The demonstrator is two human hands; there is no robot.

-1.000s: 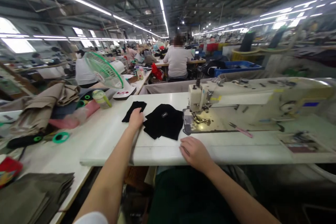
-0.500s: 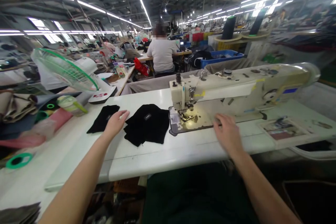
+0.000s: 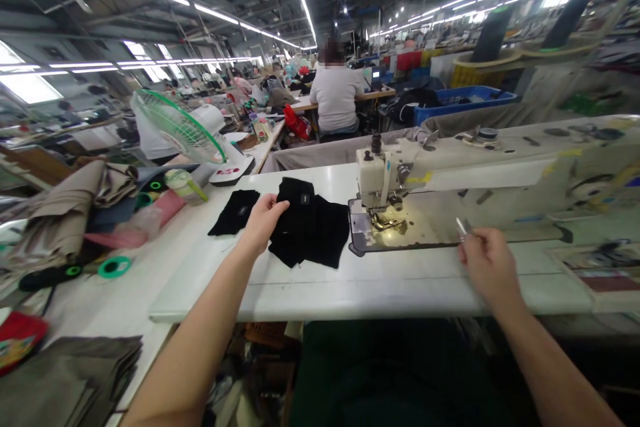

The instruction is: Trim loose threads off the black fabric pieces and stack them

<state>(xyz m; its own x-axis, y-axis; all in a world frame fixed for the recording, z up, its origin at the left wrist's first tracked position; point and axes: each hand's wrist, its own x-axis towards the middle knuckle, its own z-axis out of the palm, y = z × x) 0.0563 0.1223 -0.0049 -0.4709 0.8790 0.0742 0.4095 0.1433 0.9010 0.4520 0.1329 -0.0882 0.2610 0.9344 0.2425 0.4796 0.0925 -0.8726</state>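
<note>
One black piece [image 3: 297, 210] of cloth, with a small label [image 3: 305, 199] on it, is pinched at its left side between the thumb and the fingers of the left hand [image 3: 265, 221]. This hand is clearly the nearer one. The right hand [image 3: 490, 263] is well apart to the right, closed around the snips [image 3: 463, 225], whose metal tip points forward and a little to the left; their handles are hidden in the fist. From the right hand, the black piece lies to the left and slightly farther away, and the head of the sewing machine [image 3: 373, 177] stands between these two directions, a bit behind. The long axis of the black piece seems to run away from the person, but its lower edge melts into the black cloth [image 3: 327, 233] under it, so I cannot tell where it ends or whether it touches. A smaller black stack [image 3: 233, 213] lies just left of it. The surface is a smooth, pale table [image 3: 400, 290], and the black cloth almost reaches the metal bed of the machine. Beyond are a green-rimmed fan [image 3: 180, 123], a seated person [image 3: 335, 101] in a pale top, a blue bin [image 3: 470, 101], and long rows of lamps under a dark roof.
</note>
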